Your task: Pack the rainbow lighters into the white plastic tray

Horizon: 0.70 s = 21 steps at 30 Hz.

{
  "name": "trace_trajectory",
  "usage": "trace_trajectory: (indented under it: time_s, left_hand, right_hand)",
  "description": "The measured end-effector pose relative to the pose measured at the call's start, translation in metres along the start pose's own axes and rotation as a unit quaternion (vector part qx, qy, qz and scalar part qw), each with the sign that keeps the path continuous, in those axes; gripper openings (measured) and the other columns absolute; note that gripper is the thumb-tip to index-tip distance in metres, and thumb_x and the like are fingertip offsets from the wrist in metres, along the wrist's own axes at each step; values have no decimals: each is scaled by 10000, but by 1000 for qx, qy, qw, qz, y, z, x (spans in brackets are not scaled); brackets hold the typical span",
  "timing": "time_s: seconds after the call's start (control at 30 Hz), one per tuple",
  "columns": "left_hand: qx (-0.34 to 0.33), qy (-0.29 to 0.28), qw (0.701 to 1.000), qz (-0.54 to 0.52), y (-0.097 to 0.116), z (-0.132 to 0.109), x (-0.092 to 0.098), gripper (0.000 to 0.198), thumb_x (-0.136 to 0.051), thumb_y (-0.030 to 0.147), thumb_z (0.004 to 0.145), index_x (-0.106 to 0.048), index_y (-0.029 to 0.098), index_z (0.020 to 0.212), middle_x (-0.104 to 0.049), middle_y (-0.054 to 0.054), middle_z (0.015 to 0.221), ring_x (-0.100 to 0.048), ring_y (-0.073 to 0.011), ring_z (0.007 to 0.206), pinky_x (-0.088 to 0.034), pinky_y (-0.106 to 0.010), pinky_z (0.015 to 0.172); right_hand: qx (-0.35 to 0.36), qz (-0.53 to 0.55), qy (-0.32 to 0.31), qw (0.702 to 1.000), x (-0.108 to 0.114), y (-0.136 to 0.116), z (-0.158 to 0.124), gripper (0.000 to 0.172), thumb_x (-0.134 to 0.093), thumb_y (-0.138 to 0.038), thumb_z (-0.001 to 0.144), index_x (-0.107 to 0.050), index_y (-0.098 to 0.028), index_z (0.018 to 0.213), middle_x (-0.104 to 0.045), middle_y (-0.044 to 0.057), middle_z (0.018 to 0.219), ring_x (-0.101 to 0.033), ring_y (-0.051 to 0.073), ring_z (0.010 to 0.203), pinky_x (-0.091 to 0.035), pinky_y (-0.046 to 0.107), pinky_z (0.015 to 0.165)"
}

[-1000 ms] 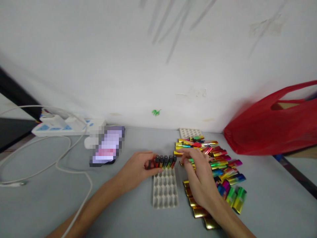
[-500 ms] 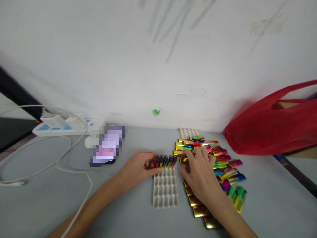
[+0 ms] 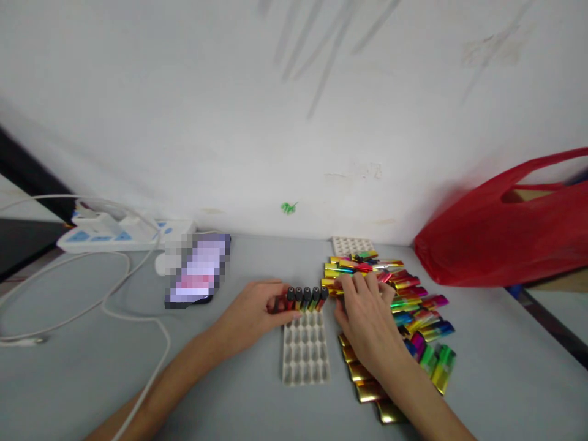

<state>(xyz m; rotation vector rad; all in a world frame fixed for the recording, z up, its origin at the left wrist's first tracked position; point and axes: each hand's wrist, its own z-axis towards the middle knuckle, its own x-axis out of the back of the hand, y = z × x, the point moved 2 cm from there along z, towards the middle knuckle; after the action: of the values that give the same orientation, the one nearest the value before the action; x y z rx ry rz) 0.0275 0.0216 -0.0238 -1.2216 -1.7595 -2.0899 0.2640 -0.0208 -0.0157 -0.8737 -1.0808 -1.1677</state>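
My left hand [image 3: 257, 304] is curled round the left end of a row of shiny lighters [image 3: 307, 299] with black tops. Several of them stand upright in the back of a pale slotted tray [image 3: 306, 355]; its front slots show bare. The thumb lies along the tray's left edge and partly hides the row's end. Right of the tray, my right hand [image 3: 367, 312] reaches palm down over a spread of metallic, many-coloured lighters [image 3: 413, 300]. Its fingers are bent and closed on a lighter, mostly hidden beneath them. Several gold lighters [image 3: 367, 392] lie below this hand, overlapping in a slanting line.
Another slotted tray [image 3: 351, 246] lies by the wall behind the pile. A red bag [image 3: 505, 239] stands at the right. On the left are a phone [image 3: 199, 269], a white power strip [image 3: 124, 236] and a loose white cable [image 3: 163, 331], which crosses over my left forearm.
My right hand has shifted slightly over the pile, its fingers closer to the lighters. The left hand and the upright row stay as they were. The whole view has drifted a little.
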Motion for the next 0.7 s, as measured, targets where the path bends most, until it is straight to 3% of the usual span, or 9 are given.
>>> trace_trajectory:
  time_s: [0.47, 0.6, 0.7]
  left_hand:
    - [-2, 2, 1000, 3, -3, 1, -1, 440, -813, 527, 927, -571, 218, 730, -476, 78, 646, -462, -156, 606, -301, -276, 607]
    - [2, -1, 1000, 5, -1, 0, 0, 429, -810, 531, 928, -584, 217, 742, -483, 75, 648, -469, -159, 609, -293, -277, 602]
    - [5, -4, 1000, 4, 0, 0, 0, 404, -814, 518, 920, -605, 213, 756, -495, 72, 654, -479, -161, 612, -295, -276, 598]
  right_hand:
    - [21, 7, 51, 998, 2, 1, 1, 140, -700, -91, 977, -661, -212, 1034, -729, 100, 1023, -605, 360, 1025, -340, 492, 908]
    - [10, 33, 96, 995, 7, 1, 2, 67, -684, -183, 1048, -628, -218, 1053, -745, 68, 973, -644, 332, 988, -344, 467, 889]
    - [-16, 103, 177, 979, 13, 2, -1, 72, -620, -278, 1114, -611, -220, 1072, -744, 48, 949, -668, 280, 904, -365, 451, 899]
